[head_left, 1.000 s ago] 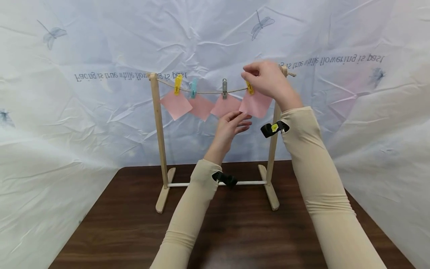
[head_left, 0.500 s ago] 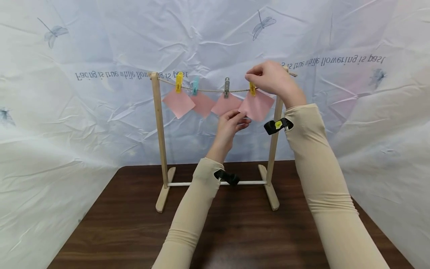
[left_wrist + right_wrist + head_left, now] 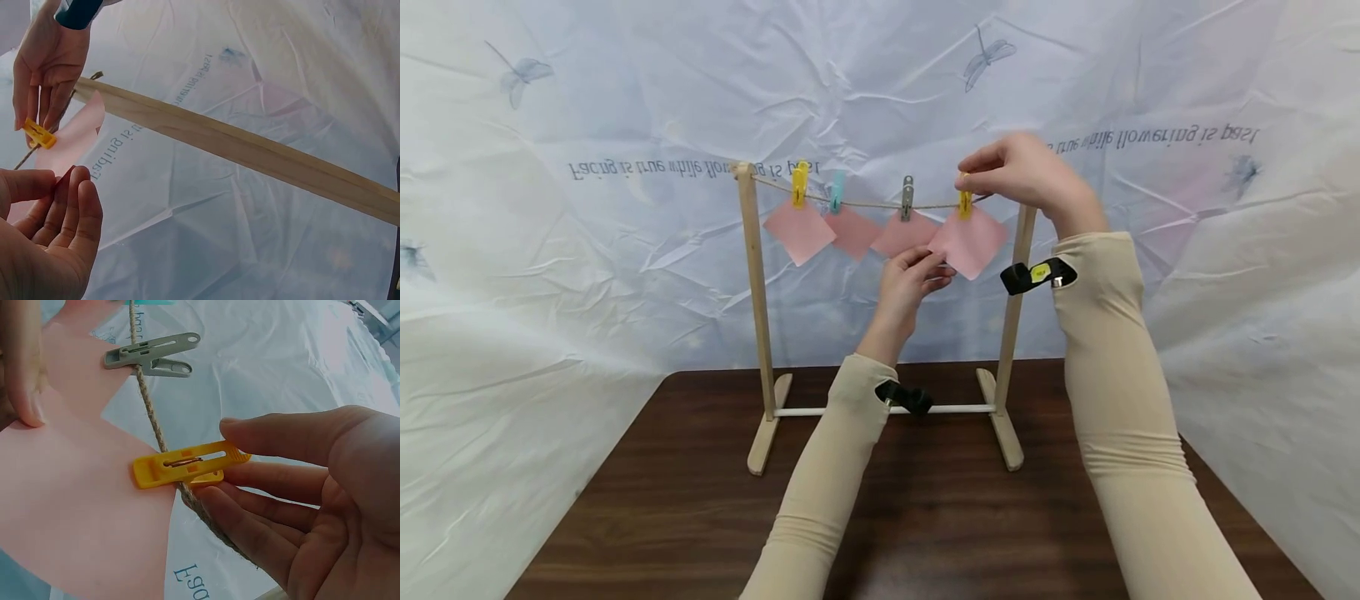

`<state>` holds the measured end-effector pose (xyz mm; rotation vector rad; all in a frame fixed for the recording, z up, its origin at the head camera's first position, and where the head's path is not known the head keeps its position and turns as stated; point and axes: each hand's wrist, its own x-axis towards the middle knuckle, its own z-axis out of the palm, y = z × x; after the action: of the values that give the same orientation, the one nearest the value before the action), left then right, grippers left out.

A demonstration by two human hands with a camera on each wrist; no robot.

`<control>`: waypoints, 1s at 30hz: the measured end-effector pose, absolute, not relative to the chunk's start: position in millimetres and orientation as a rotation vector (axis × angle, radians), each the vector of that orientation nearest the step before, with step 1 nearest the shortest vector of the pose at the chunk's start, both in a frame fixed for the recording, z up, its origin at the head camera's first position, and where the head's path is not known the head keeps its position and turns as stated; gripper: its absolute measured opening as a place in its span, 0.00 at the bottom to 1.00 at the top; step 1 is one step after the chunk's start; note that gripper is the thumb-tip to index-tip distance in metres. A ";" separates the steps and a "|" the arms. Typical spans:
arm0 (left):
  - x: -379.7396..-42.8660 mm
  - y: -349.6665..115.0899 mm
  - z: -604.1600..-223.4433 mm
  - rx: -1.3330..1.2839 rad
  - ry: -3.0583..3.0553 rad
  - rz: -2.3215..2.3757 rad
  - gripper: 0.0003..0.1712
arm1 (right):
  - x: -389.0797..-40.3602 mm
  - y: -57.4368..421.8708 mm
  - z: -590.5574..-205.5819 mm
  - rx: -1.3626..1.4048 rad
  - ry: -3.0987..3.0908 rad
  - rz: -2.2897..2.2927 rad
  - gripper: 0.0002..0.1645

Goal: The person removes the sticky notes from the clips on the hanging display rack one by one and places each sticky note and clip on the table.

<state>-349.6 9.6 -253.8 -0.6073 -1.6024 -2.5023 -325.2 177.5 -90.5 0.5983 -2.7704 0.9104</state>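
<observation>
In the head view, my left hand (image 3: 904, 287) pinches the left corner of the rightmost pink paper square (image 3: 972, 240). The left wrist view shows that corner between thumb and fingertips. Above it, my right hand (image 3: 1030, 175) holds the handle end of a yellow clothespin (image 3: 187, 464) between thumb and fingers. The clothespin straddles the twine (image 3: 150, 412), its nose over the paper's top corner. To its left, a grey clothespin (image 3: 907, 198) grips another pink square (image 3: 901, 235), partly hidden by my left hand.
Farther left, a blue clothespin (image 3: 837, 193) and a yellow clothespin (image 3: 800, 183) hold pink squares on the same line. Wooden posts (image 3: 754, 292) with a white crossbar (image 3: 962, 408) stand on the dark table (image 3: 925, 517). A printed sheet (image 3: 880, 92) hangs behind.
My right hand has shifted slightly right and now has its fingertips at the top of the yellow clothespin, which stands more upright. My left hand keeps its place at the paper corner.
</observation>
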 end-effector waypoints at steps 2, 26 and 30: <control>-350.5 9.1 -254.2 -0.601 -1.603 -2.502 0.03 | -326.0 178.4 -91.7 0.605 -2.765 0.897 0.33; -351.8 2.1 -255.3 -0.599 -1.591 -2.493 0.02 | -329.4 164.0 -99.4 0.507 -2.583 1.000 0.22; -351.3 2.6 -256.3 -0.606 -1.589 -2.500 0.02 | -327.7 163.6 -99.3 0.513 -2.503 1.068 0.21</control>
<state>-351.3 2.6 -256.3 -0.6057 -1.5886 -2.4999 -327.7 163.6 -99.3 0.5132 -2.5026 1.0685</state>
